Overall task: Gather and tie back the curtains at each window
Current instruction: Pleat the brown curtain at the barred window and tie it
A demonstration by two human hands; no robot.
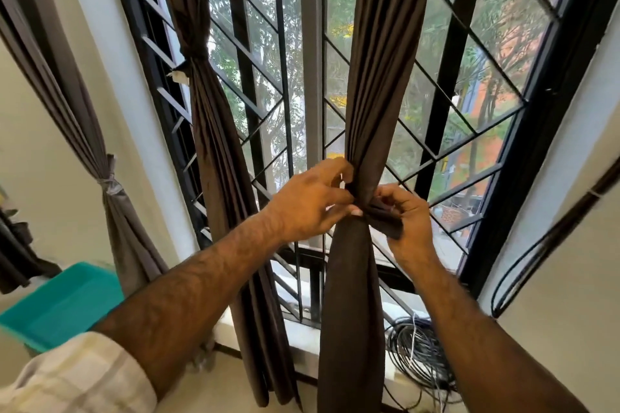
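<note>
- Left hand [307,201] pinches the tie band at the gathered waist of the brown curtain [355,295].
- Right hand [407,214] grips the tie band [382,216], beside it.
- Behind, the window grille [446,100]; another tied curtain [214,131] hangs left.

Daylight through the window [469,84] backlights everything; wide-angle edges bend, slightly blurred.

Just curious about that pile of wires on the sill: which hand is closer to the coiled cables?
The right hand. It pinches the tie-back on the dark brown curtain, above the coiled cables. The left hand grips the same gathered spot from the other side, farther away.
</note>
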